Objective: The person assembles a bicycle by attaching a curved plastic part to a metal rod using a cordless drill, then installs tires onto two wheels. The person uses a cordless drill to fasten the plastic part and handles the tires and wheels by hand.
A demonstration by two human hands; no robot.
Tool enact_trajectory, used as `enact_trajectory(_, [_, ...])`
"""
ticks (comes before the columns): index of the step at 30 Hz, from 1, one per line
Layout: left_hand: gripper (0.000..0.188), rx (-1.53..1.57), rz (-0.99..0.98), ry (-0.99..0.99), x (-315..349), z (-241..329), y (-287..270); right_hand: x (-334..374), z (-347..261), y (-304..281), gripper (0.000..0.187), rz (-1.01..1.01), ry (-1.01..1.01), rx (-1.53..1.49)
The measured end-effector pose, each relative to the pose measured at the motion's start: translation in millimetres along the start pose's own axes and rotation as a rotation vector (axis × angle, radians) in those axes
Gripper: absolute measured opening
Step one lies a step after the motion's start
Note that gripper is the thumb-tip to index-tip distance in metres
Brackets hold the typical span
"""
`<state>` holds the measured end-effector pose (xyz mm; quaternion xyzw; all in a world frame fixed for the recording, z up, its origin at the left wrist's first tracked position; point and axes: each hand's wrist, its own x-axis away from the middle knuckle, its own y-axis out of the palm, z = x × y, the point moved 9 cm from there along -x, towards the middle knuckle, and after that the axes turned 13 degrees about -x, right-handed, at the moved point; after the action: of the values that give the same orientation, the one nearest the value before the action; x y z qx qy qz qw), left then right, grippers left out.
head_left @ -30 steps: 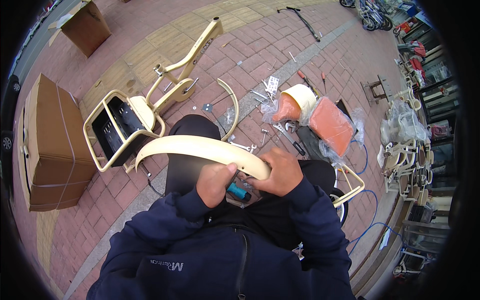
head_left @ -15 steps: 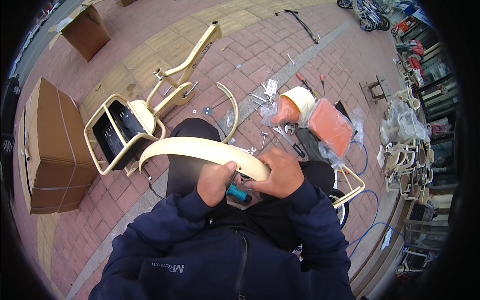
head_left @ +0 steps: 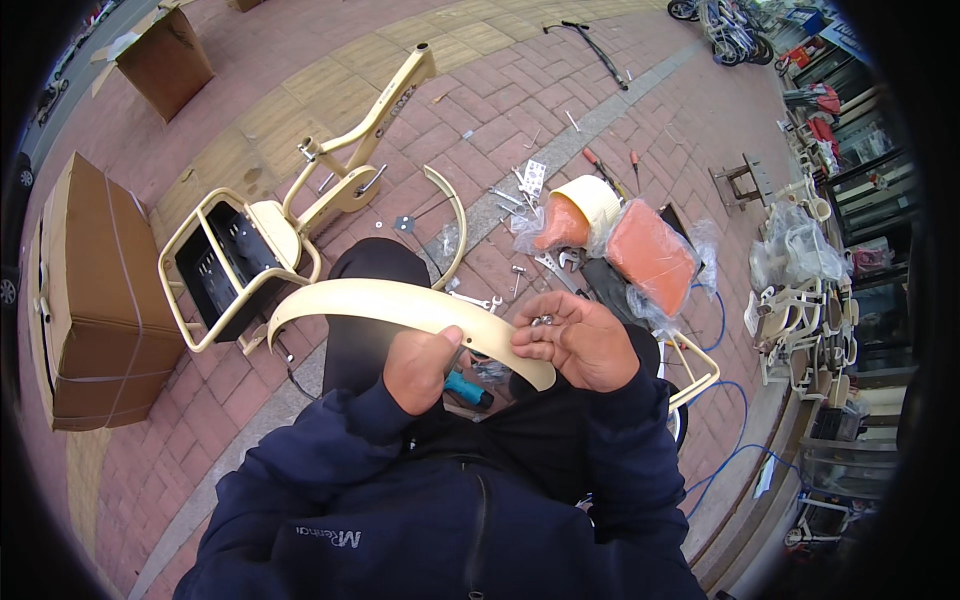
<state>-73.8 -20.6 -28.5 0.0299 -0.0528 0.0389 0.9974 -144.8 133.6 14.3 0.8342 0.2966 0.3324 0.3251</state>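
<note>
A cream curved mudguard (head_left: 380, 297) lies across my knees, with a small dark hole near its right end. My left hand (head_left: 420, 368) is closed on its lower edge, thumb on top. Turned palm up beside the right end, my right hand (head_left: 580, 343) has curled fingers around some small shiny metal hardware (head_left: 542, 320), perhaps screws or nuts; their exact kind is too small to tell. Below the mudguard, between my legs, shows a teal and black power tool (head_left: 468, 389), partly hidden.
A cream bike frame (head_left: 350, 190) with a black-lined rack stands ahead left, beside a cardboard box (head_left: 115, 300). A second curved mudguard (head_left: 460, 215), wrenches (head_left: 507, 197), screwdrivers (head_left: 635, 160) and an orange wrapped seat (head_left: 650, 255) lie on the paving. A blue hose (head_left: 740, 450) runs at right.
My right hand has let go of the mudguard's right end and turned palm up, showing small metal pieces in its fingers. My left hand keeps its hold.
</note>
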Motion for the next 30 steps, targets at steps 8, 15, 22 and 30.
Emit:
enact_trajectory(8, [0.033,0.021,0.024,0.005,0.2,3.0,-0.1,1.9,3.6,8.1,0.024,0.024,-0.022,-0.046])
enact_trajectory(15, [0.035,-0.031,0.008,-0.042,1.6,9.6,-1.5,1.7,7.1,2.1,0.014,0.131,-0.004,0.101])
enact_trajectory(22, [0.034,-0.053,-0.002,-0.003,0.3,9.3,0.1,-3.7,9.0,15.3,0.015,0.154,0.033,0.334])
enact_trajectory(30, [0.034,0.031,0.009,-0.033,1.1,13.1,1.0,-14.6,12.6,34.2,0.015,0.086,0.076,0.414])
